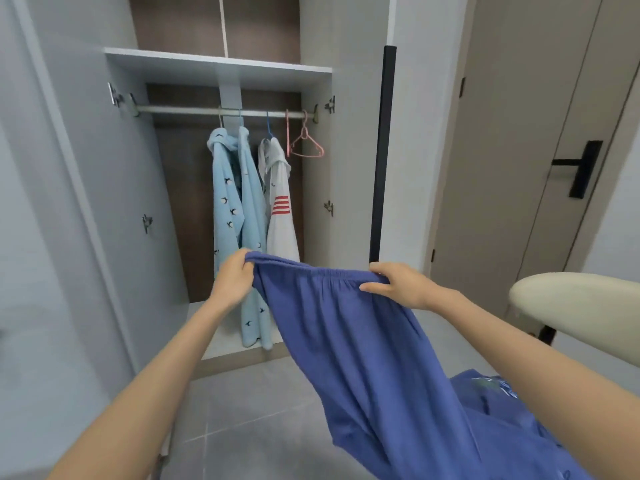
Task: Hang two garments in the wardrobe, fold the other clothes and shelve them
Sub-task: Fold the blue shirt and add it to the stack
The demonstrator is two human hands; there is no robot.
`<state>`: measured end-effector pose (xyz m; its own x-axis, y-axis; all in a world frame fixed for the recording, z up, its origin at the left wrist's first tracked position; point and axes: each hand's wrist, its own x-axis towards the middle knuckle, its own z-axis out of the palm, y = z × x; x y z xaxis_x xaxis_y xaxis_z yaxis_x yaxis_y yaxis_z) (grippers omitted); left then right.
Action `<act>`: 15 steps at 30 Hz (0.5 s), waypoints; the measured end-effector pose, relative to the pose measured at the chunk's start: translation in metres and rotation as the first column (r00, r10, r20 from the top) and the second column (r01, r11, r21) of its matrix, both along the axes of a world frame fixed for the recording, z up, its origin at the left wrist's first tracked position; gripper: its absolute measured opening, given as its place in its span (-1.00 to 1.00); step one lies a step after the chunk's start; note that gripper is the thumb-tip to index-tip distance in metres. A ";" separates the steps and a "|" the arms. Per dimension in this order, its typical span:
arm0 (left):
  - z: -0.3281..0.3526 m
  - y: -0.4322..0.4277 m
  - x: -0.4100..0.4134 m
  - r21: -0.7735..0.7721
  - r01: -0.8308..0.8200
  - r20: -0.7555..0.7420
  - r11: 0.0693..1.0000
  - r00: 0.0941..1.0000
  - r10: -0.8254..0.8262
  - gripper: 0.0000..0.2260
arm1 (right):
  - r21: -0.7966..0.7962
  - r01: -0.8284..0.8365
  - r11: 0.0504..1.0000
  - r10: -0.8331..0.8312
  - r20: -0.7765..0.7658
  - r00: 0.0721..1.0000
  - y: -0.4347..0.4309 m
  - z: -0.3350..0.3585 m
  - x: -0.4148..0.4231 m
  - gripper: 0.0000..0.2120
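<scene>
Now both arms reach forward, left hand (232,279) and right hand (398,285) fingers gripping the blue trousers (349,341) waistband.

Left hand (232,279) and right hand (398,284) grip blue trousers (363,341) waistband, stretched before open wardrobe (221,67).

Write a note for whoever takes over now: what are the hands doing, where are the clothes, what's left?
Left hand and right hand each grip the waistband of the blue pants, held up before the open wardrobe.
Done: light blue robe and white striped top hang on the rail.
To do: fold the pants, fold the other blue garment at lower right, shelve both.
</scene>
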<state>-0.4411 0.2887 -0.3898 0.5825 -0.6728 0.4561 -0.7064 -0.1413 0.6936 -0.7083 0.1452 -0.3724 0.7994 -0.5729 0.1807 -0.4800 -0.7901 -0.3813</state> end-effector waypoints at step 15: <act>0.059 0.083 0.071 -0.048 -0.255 0.085 0.966 0.962 0.259 -0.75 | -0.195 0.062 0.979 -0.017 0.220 0.975 0.041 0.044 0.109 -0.85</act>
<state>-0.3699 0.3720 -0.3312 0.6889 -0.4879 0.5361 -0.7094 -0.3020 0.6368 -0.5998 0.1859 -0.3284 0.7061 -0.5378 0.4607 -0.4359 -0.8428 -0.3157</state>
